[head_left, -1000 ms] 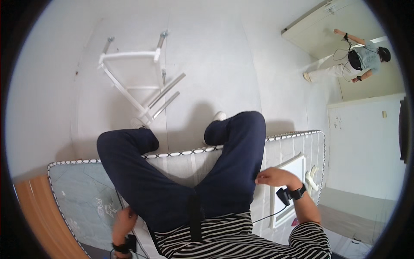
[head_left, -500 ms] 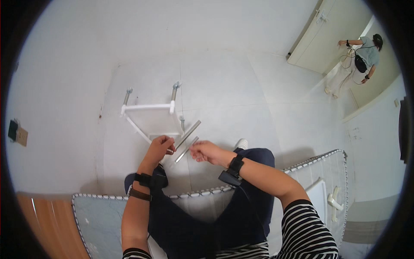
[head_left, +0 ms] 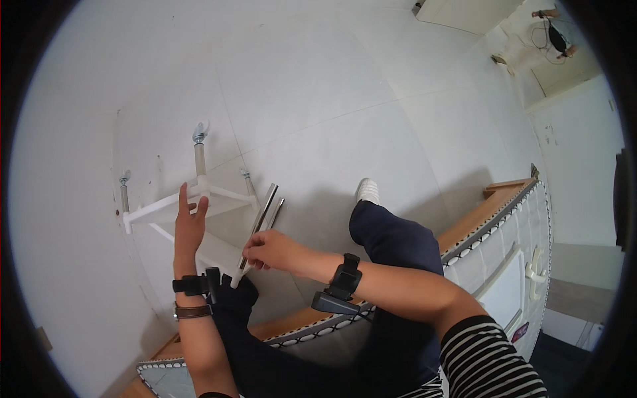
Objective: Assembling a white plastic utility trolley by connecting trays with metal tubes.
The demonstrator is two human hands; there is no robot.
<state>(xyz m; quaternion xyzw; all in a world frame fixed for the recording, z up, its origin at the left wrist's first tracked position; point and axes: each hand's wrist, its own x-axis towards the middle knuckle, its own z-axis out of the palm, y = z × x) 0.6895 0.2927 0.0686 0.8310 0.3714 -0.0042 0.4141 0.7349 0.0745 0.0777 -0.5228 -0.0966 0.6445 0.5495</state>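
Observation:
A white rack frame (head_left: 154, 209) with metal legs stands in front of me, a caster (head_left: 198, 134) at the top of each visible leg. My left hand (head_left: 190, 222) reaches over its near side, fingers stretched and apart, close to a white corner joint. Two shiny metal tubes (head_left: 267, 202) slant side by side at the frame's right. My right hand (head_left: 272, 251) has its fingers closed on the lower part of one metal tube; its fingertips are partly hidden. A white tube end (head_left: 236, 280) shows below that hand.
Behind my legs is a bed edge with patterned trim (head_left: 332, 331). A white panel (head_left: 494, 292) and a white plastic fitting (head_left: 534, 272) lie on the bed at right. My white shoe (head_left: 367, 191) rests on the floor. Another person (head_left: 559, 40) stands at the far right doorway.
My view has turned and tilted down. My left hand has moved from the tubes to the rack frame and opened. My right hand is now lower along the tubes.

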